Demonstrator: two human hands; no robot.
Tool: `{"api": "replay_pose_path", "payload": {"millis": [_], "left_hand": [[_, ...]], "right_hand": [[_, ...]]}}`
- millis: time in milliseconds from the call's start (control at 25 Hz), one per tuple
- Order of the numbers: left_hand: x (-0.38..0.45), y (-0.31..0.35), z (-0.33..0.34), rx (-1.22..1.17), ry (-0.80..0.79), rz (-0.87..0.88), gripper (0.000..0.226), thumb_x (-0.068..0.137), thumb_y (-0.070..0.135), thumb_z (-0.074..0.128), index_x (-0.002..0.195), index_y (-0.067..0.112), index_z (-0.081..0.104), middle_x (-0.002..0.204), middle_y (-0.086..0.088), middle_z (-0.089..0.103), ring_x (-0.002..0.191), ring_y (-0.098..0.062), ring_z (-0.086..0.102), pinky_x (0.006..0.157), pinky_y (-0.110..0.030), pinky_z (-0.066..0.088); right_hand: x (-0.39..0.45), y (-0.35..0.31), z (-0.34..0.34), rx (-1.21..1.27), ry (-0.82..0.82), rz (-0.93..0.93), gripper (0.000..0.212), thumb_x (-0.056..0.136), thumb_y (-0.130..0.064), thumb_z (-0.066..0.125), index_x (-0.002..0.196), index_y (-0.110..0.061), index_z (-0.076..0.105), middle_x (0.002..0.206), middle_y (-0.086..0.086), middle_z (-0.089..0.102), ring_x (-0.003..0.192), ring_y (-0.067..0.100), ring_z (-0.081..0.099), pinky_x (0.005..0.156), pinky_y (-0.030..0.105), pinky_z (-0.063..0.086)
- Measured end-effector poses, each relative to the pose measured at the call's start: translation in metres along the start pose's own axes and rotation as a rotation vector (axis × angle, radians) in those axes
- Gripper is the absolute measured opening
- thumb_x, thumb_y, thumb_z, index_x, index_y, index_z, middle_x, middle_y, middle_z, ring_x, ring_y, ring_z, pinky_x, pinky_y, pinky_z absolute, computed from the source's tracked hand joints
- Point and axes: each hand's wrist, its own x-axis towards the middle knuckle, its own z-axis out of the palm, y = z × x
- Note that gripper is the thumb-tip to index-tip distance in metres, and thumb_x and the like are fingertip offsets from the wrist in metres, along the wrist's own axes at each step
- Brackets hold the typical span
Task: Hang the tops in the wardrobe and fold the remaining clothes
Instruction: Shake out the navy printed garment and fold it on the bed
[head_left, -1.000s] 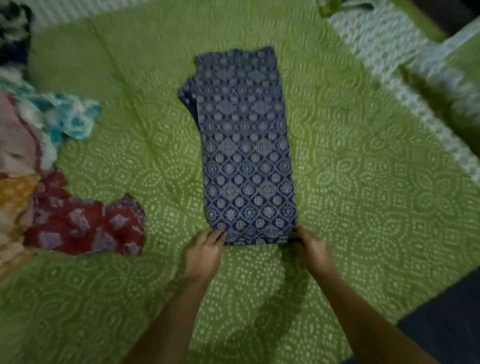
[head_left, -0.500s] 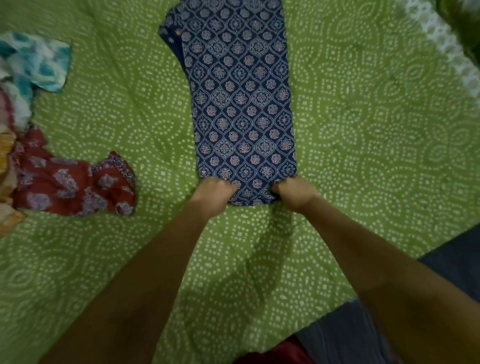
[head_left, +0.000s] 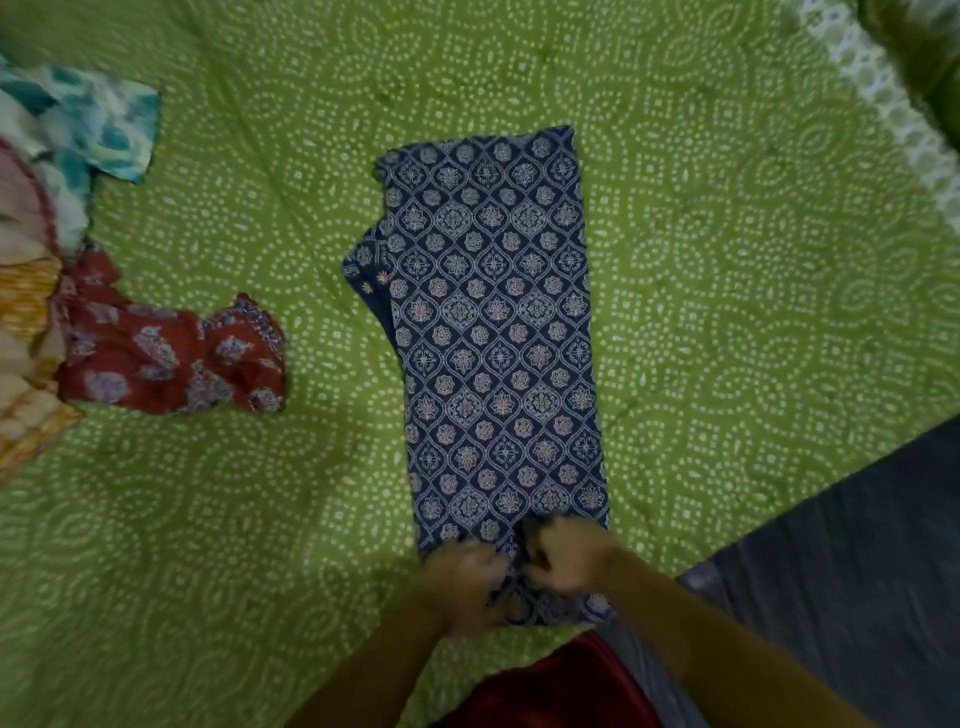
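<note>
Folding step, seen from the head camera. Blue garment (head_left: 493, 332) laid flat as a long narrow strip on the green bedspread (head_left: 727, 312), already doubled lengthwise, one underlayer peeking out along the left edge. Left hand (head_left: 460, 579) and right hand (head_left: 569, 558) close together at the near end, fingers curled round the bunched hem, each apparently gripping cloth; blur hides the exact finger placement. Judged stage: lengthwise fold done, crosswise fold about to begin. Next move, by judgement: near end lifted and carried toward the far end, edges kept aligned, no drag on the lower layers. Red garment (head_left: 171, 358) and teal garment (head_left: 88, 130) heaped well apart at left, not yet folded or hung.
</note>
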Motion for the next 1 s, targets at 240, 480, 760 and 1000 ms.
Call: {"api": "replay_pose_path", "payload": {"millis": [240,480,760,1000], "left_hand": [[0.13,-0.07,-0.098,0.042,0.655,-0.409,0.054,0.102,0.031,0.008,0.149,0.013,-0.012,0.155,-0.002,-0.019,0.143,-0.018,-0.022,0.119,-0.038,-0.01],[0.186,-0.152,-0.182,0.098,0.771,-0.691,0.078,0.093,0.063,-0.006,0.149,0.011,-0.018,0.154,-0.006,-0.028,0.144,-0.022,-0.02,0.119,-0.045,-0.006],[0.182,-0.152,-0.21,0.268,0.587,-0.304,0.082,0.09,0.068,-0.008,0.147,0.012,-0.023,0.153,-0.006,-0.033,0.142,-0.022,-0.026,0.119,-0.044,-0.008],[0.212,-0.209,-0.311,0.019,0.908,-0.77,0.086,0.091,0.067,-0.003,0.151,0.005,-0.006,0.159,-0.013,-0.009,0.147,-0.027,-0.009,0.119,-0.046,-0.004]], "right_hand": [[0.12,0.025,-0.117,0.175,0.803,0.102,0.049,0.105,-0.028,0.019,0.153,-0.017,0.011,0.159,-0.004,0.001,0.148,0.015,-0.001,0.122,0.037,0.006],[0.175,0.118,-0.209,-0.124,0.892,0.361,0.061,0.101,-0.052,0.005,0.152,-0.024,-0.013,0.158,-0.006,-0.018,0.146,0.018,-0.016,0.117,0.047,-0.01],[0.171,0.13,-0.259,-0.576,0.572,-0.206,0.061,0.096,-0.052,-0.011,0.15,-0.023,-0.01,0.159,0.001,-0.009,0.146,0.023,-0.015,0.116,0.042,-0.017],[0.206,0.153,-0.349,-0.108,1.021,0.464,0.065,0.099,-0.054,0.005,0.153,-0.018,-0.003,0.161,0.005,-0.004,0.148,0.026,-0.006,0.115,0.048,-0.01]]}}
